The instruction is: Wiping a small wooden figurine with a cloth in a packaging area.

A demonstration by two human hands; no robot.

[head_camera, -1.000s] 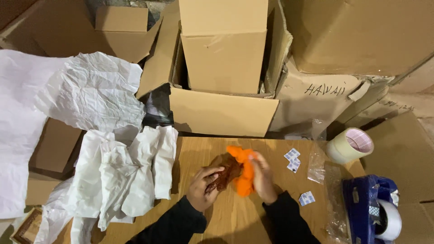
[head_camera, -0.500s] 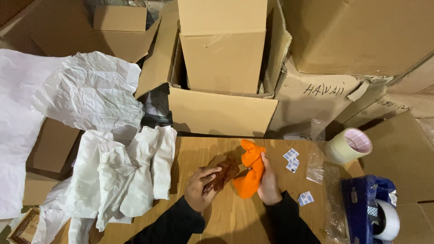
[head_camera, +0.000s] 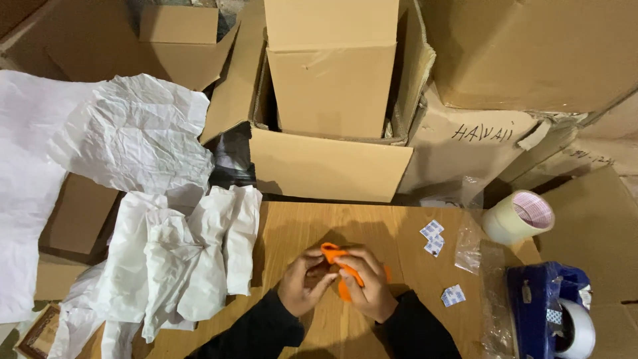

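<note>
Both hands closed their grip on the orange cloth (head_camera: 342, 269), left hand (head_camera: 302, 286) and right hand (head_camera: 365, 289) now pressed together; earlier spread wider, it had bunched smaller near the surface's (head_camera: 299, 229) near edge.

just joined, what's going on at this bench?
A person at a wooden table has both hands closed around a small orange item: left hand, right hand. What the item is cannot be told. Crumpled white paper lies to the left. A tape roll, a blue tape dispenser and small packets sit to the right. Cardboard boxes are stacked behind.
</note>
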